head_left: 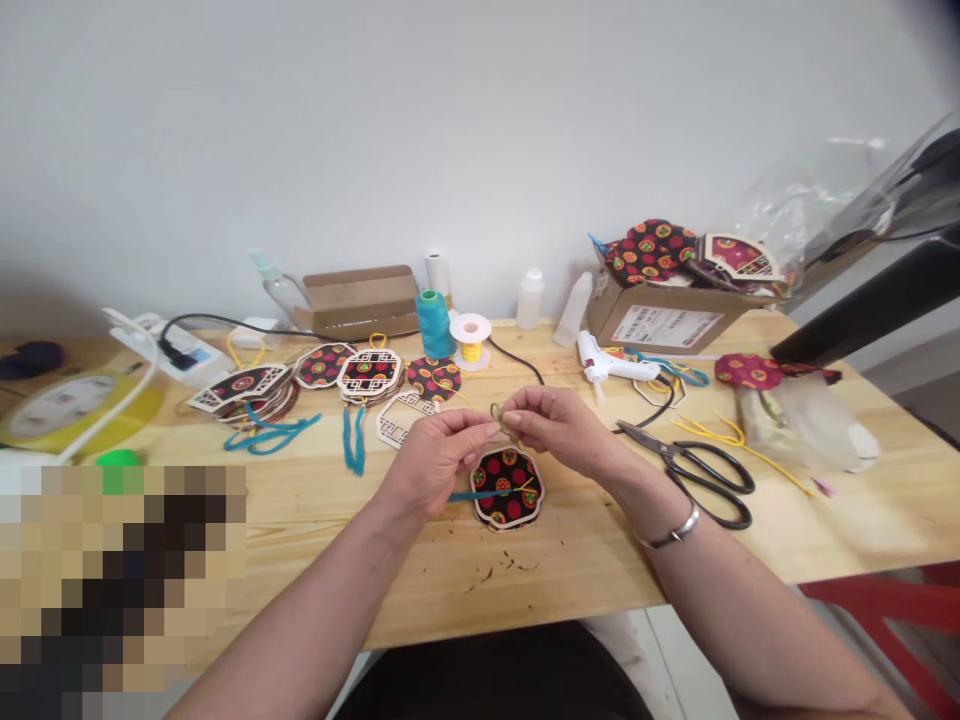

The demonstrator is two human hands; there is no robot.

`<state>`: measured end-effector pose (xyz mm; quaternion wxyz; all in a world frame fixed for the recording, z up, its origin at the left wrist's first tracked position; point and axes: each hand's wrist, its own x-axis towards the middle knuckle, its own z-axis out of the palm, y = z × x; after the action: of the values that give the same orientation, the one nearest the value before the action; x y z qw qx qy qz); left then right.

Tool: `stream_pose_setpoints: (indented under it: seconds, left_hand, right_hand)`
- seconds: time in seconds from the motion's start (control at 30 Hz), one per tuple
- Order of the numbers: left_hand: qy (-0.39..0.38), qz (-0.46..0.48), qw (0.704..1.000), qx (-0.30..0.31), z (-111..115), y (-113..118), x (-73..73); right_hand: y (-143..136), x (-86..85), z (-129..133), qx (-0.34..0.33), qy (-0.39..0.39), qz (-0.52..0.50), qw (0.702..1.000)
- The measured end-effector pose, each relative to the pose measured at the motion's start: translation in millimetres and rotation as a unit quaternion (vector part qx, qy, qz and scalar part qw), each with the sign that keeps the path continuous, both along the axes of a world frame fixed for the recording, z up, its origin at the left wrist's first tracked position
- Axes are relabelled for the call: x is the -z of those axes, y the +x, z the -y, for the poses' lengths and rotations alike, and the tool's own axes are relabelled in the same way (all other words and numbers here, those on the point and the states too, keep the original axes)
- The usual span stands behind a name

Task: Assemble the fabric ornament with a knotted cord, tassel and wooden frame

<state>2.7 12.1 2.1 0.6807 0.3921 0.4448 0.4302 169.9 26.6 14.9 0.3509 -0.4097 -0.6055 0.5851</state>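
Both hands meet above the table, their fingertips pinched together on a small loop of thin olive-yellow cord [495,411]. My left hand [444,445] grips it from the left, and my right hand [551,425] from the right. Most of the cord is hidden behind the fingers. Just below them lies a rounded patterned fabric piece [501,478] with a pale wooden rim. A blue strand and a yellow cord end lie across its face. Left of it is a pale openwork frame [394,420], partly behind my left hand.
Black-handled scissors [709,470] and a white glue gun [619,365] lie to the right. Blue thread [435,325] and a yellow spool [471,345] stand behind. Finished-looking fabric ornaments [369,372] are at left. A cardboard box [660,322] holds more pieces.
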Motion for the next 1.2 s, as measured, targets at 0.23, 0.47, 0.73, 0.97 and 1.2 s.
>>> stream_pose_setpoints:
  seconds: [0.23, 0.47, 0.73, 0.97, 1.2]
  left_hand:
    - [0.013, -0.011, 0.997, -0.073, -2, 1, -2.3]
    - [0.042, -0.045, 0.993, -0.103, -3, 0, 0.6]
    - [0.015, 0.001, 0.995, -0.099, -2, 0, -0.3]
    - [-0.056, 0.082, 0.993, -0.056, -3, 0, -0.7]
    - [-0.068, 0.108, 0.991, -0.046, -3, -1, 0.5]
  right_hand:
    - [9, 4.5, -7, 0.026, 0.057, 0.118, 0.991]
    - [1, -0.5, 4, 0.111, 0.129, 0.108, 0.980]
    - [-13, 5.3, 25, 0.096, 0.429, 0.284, 0.852]
    - [-18, 13.0, 27, 0.009, 0.590, 0.432, 0.683]
    - [-17, 9.2, 27, -0.012, 0.559, 0.366, 0.744]
